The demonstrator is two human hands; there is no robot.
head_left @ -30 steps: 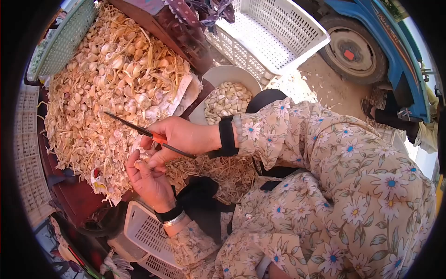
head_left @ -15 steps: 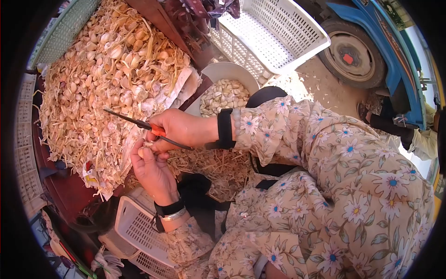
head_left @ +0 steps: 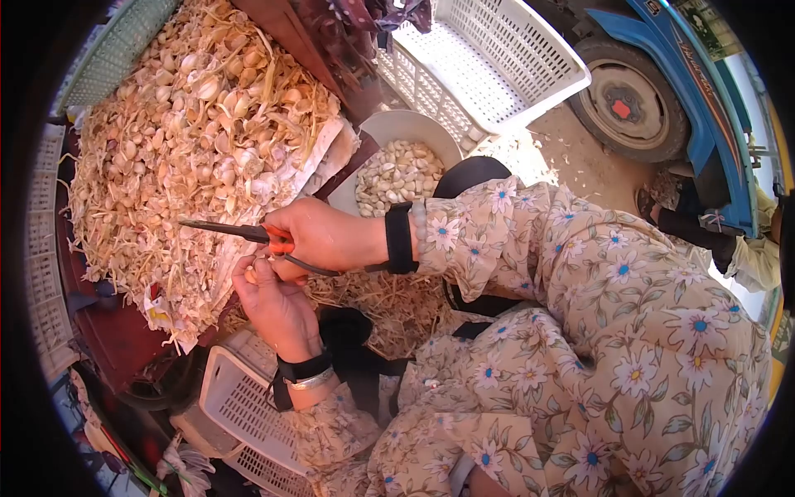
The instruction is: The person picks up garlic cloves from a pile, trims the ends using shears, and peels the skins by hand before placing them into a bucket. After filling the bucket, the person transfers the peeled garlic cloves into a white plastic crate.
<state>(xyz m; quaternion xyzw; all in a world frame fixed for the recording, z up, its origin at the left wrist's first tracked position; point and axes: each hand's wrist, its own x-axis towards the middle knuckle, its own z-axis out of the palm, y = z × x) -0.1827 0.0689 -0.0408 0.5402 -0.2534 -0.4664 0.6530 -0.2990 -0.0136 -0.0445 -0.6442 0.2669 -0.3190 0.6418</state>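
My right hand (head_left: 319, 234) is closed round the orange handles of a pair of scissors (head_left: 224, 229), whose dark blades point left over the garlic heap. Just below it, my left hand (head_left: 277, 306) pinches a garlic clove (head_left: 252, 273) between thumb and fingers. The two hands are close together, and my right fingertips are hidden near the clove. A large heap of garlic (head_left: 190, 141), cloves mixed with dry skins and stalks, lies to the left and beyond both hands. Behind my right wrist stands a pale bucket (head_left: 451, 149) with peeled-looking cloves (head_left: 397, 174) in it.
A white plastic crate (head_left: 497, 70) stands beyond the bucket. More white crates (head_left: 257, 406) are at lower left, and a green basket (head_left: 116, 58) is at the heap's far edge. Dry scraps (head_left: 389, 306) lie below my hands. A blue vehicle (head_left: 704, 108) is at right.
The scissors have turned slightly, with their blades now closer to level. My right hand has shifted a little away from the clove, while my left hand keeps its pinch.
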